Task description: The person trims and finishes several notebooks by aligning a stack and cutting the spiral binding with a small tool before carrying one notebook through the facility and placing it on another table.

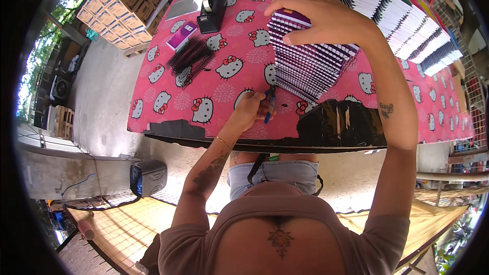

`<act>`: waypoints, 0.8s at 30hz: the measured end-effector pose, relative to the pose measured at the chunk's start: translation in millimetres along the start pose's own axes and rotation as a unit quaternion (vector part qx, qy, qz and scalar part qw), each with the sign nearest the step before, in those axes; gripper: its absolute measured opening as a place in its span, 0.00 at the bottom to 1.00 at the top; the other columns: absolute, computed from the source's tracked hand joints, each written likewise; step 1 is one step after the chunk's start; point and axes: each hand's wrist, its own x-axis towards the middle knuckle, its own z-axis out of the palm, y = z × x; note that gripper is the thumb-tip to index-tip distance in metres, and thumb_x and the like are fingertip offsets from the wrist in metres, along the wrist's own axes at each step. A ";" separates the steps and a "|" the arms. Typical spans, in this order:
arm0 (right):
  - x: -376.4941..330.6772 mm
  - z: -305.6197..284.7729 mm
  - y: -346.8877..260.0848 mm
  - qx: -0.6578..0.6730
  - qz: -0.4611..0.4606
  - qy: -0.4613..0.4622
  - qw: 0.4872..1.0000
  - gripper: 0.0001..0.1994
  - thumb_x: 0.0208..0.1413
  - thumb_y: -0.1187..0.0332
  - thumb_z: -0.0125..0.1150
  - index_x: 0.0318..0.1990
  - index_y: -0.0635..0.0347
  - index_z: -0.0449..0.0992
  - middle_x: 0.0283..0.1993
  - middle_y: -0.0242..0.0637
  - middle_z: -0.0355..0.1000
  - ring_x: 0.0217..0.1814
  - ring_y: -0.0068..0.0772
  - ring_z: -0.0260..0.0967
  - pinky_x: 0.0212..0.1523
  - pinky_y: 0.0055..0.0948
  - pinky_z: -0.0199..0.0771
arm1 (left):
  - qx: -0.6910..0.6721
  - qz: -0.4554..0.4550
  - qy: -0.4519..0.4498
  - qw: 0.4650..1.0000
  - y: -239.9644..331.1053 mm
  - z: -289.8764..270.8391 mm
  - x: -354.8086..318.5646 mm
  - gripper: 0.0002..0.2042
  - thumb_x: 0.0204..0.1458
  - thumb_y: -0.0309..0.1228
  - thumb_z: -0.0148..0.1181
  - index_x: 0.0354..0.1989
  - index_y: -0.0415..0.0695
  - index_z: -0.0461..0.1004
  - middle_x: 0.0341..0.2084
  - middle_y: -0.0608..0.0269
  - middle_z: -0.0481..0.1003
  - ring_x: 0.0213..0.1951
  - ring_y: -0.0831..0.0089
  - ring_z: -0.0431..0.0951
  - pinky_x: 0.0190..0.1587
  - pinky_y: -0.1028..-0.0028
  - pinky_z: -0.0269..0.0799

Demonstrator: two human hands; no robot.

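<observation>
A tall stack of spiral-bound notebooks [310,66] with purple covers stands on the pink patterned table, its bound edges towards me. My right hand [318,15] is curved over the top of this stack, thumb on the near side and fingers over the far left part. Low by the stack's left corner, my left hand [253,108] is closed around a blue-handled hand tool [270,106], which looks like pliers or cutters. The tool's dark head points away from me, close to the lowest notebooks. Whether its jaws touch a wire cannot be made out.
Loose black spiral coils [191,61] lie left of the stack, beside a small purple-and-white pack [182,36]. Behind them stands a black tape dispenser [212,12]. More notebook stacks [402,20] fill the far right. Cardboard boxes [122,10] are piled beyond the table's left side.
</observation>
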 end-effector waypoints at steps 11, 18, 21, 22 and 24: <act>2.0 -3.1 1.0 0.061 0.004 0.009 0.998 0.23 0.52 0.52 0.61 0.54 0.50 0.71 0.54 0.36 0.68 0.59 0.38 0.64 0.58 0.38 0.61 | 0.655 0.299 0.147 0.678 9.1 35.2 -16.7 0.11 0.53 0.33 0.51 0.33 0.38 0.74 0.29 0.43 0.74 0.33 0.46 0.77 0.37 0.52 0.74; -21.6 -45.2 20.9 0.509 0.045 0.351 0.785 0.32 0.60 0.43 0.49 0.58 0.64 0.64 0.60 0.44 0.64 0.66 0.37 0.58 0.67 0.39 0.53 | 0.493 0.049 -0.004 0.868 47.1 3.8 -15.2 0.13 0.53 0.35 0.53 0.36 0.38 0.75 0.32 0.44 0.75 0.34 0.47 0.77 0.37 0.53 0.72; -81.3 -44.0 71.6 0.514 0.086 0.395 0.757 0.23 0.66 0.52 0.44 0.63 0.52 0.65 0.59 0.36 0.67 0.63 0.33 0.63 0.65 0.33 0.54 | 0.652 0.299 0.138 0.683 36.8 -15.4 -22.8 0.14 0.53 0.36 0.54 0.42 0.39 0.76 0.31 0.48 0.76 0.31 0.51 0.77 0.36 0.57 0.72; -95.2 -26.4 78.5 0.516 0.171 0.404 0.736 0.25 0.67 0.49 0.42 0.61 0.57 0.65 0.59 0.38 0.68 0.61 0.33 0.63 0.64 0.35 0.56 | 0.671 0.357 0.184 0.624 31.8 -24.8 -23.9 0.15 0.53 0.35 0.54 0.43 0.40 0.76 0.31 0.49 0.76 0.31 0.50 0.77 0.37 0.57 0.72; -112.7 26.5 77.4 0.532 0.356 0.387 0.664 0.29 0.66 0.46 0.40 0.62 0.61 0.63 0.62 0.40 0.63 0.61 0.34 0.61 0.63 0.40 0.57 | 0.691 0.461 0.271 0.486 22.9 -42.4 -25.8 0.16 0.52 0.34 0.55 0.47 0.41 0.74 0.30 0.51 0.77 0.32 0.50 0.77 0.37 0.57 0.72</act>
